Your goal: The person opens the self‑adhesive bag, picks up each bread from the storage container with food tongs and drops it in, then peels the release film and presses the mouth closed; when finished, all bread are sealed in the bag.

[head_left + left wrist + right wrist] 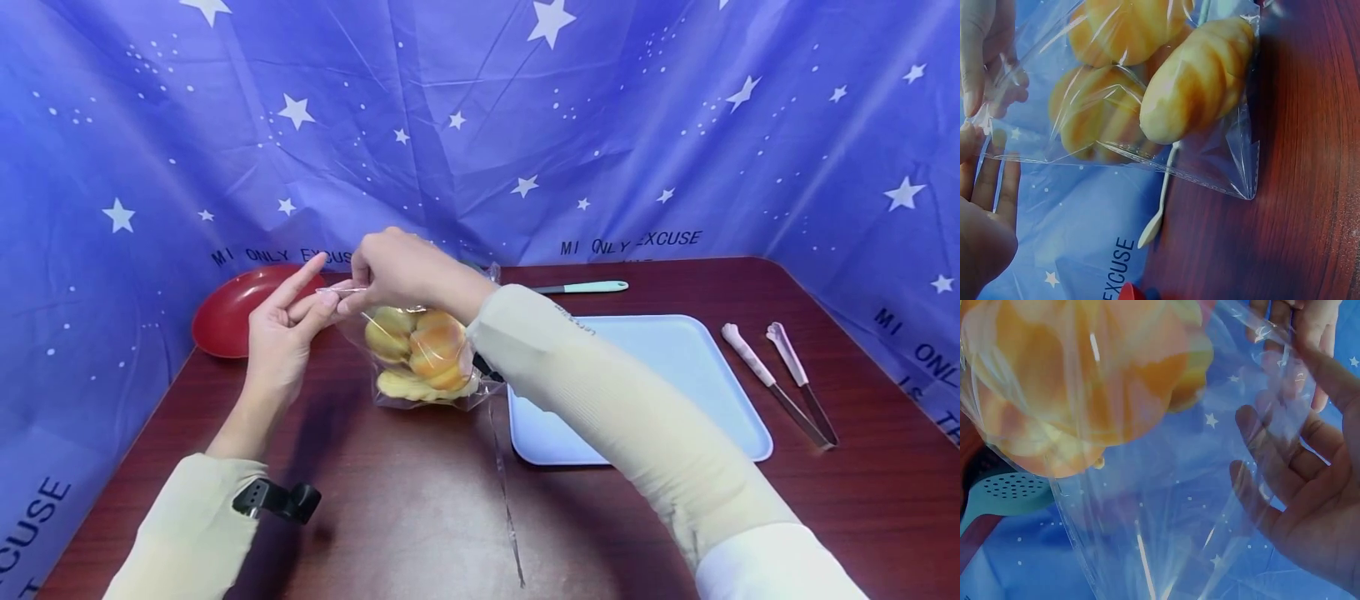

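Note:
A clear plastic bag [1222, 172] holding several golden bread rolls [435, 350] hangs over the middle of the table, left of the tray. My left hand [281, 329] pinches the bag's upper left corner between thumb and index finger, its other fingers spread. Close against it, my right hand [405, 271] grips the same corner with thumb and fingertips, its forearm crossing in front of the tray. In the left wrist view, one twisted oblong roll [1194, 84] lies in front of two rounder ones. The right wrist view shows the film stretched towards the right hand [1310, 487].
A red dish [232, 312] stands at the back left. Right of the bag lies a light blue tray [652, 400], with tongs [817, 408] beside it. Behind the tray is a utensil with a mint handle [596, 287]. A thin clear strip [506, 492] lies on the table in front.

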Motion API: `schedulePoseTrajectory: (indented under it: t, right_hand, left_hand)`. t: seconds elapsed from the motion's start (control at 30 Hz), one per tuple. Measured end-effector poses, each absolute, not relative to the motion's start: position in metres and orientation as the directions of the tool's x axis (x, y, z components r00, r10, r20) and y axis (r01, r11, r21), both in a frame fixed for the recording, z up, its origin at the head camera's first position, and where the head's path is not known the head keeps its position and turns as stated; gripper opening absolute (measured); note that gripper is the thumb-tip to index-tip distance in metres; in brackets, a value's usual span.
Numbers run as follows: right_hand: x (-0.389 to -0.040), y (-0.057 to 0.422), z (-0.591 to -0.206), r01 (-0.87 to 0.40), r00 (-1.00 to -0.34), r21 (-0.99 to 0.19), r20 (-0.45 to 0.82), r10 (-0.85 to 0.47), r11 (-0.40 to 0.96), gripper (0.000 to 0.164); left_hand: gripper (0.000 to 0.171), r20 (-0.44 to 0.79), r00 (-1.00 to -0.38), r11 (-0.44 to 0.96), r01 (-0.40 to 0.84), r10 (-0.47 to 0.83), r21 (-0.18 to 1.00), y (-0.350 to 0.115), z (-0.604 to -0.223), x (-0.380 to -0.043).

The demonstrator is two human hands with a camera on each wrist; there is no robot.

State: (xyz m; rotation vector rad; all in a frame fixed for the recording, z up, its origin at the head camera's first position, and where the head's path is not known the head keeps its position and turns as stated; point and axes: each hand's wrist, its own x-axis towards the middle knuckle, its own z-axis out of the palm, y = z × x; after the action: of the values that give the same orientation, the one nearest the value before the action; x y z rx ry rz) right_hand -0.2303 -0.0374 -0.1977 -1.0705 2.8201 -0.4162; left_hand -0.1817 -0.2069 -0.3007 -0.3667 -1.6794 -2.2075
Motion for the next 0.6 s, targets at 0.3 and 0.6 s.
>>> schedulePoseTrajectory:
  t: [0.3, 0.6]
  right_hand:
    - [-0.2280, -0.0430, -0.2058, -0.624, -0.768, -0.244, 0.018, -0.640, 0.742, 0.029]
    - [-0.2312, -0.0384, -0.2074, -0.652, -0.742, -0.266, 0.031, -0.670, 0.710, 0.023]
  left_hand:
    - [0.042, 0.429, -0.890, -0.088, 0.445, -0.155, 0.891, -0.2043, -0.3045, -0.1828]
    - [0.016, 0.488, -0.865, 0.147, 0.471, -0.114, 0.869, -0.2061, -0.3104, -0.1819]
